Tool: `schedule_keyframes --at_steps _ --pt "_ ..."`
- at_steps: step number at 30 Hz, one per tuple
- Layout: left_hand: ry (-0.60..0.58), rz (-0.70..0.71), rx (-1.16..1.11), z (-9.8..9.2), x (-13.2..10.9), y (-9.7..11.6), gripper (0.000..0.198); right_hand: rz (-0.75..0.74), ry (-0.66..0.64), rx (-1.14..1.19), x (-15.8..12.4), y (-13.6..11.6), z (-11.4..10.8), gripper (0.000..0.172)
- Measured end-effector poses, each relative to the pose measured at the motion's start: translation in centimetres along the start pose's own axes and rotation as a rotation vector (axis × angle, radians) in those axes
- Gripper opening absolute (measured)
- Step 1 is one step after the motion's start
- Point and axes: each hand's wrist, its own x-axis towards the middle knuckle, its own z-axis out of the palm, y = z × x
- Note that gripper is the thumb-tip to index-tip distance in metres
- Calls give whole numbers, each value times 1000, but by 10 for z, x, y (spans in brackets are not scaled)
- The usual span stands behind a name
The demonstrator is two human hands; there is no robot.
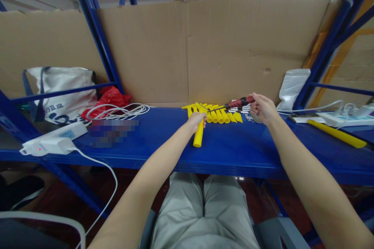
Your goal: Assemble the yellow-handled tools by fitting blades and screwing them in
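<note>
My left hand [197,121] is closed round a yellow tube-shaped piece [198,137], whose round lower end points toward me above the blue shelf. In my right hand [261,108] is a screwdriver [240,102] with a red and black handle, gripped at the handle's end. Its thin shaft points left to the yellow piece near my left fingers; whether the tip touches it cannot be made out. Behind my hands lies a row of several yellow tube pieces [219,116] on the shelf.
On the left are a power strip [62,136], coiled white cable [122,111], a red bag [109,99] and a white tote bag [64,91]. A long yellow piece [336,133] and another power strip [347,119] lie right. Cardboard [219,54] stands behind.
</note>
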Motion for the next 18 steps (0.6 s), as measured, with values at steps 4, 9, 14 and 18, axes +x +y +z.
schedule_keyframes --at_steps 4,9,14,18 --pt "-6 4 -9 0 -1 0 23 -19 -19 24 1 -2 1 29" --pt "2 4 -4 0 -1 1 22 -60 -38 17 2 0 1 29" --pt "-10 4 4 0 0 0 23 -56 28 21 5 3 -1 36" --pt "-12 10 4 1 1 -1 23 -41 47 29 4 3 0 39"
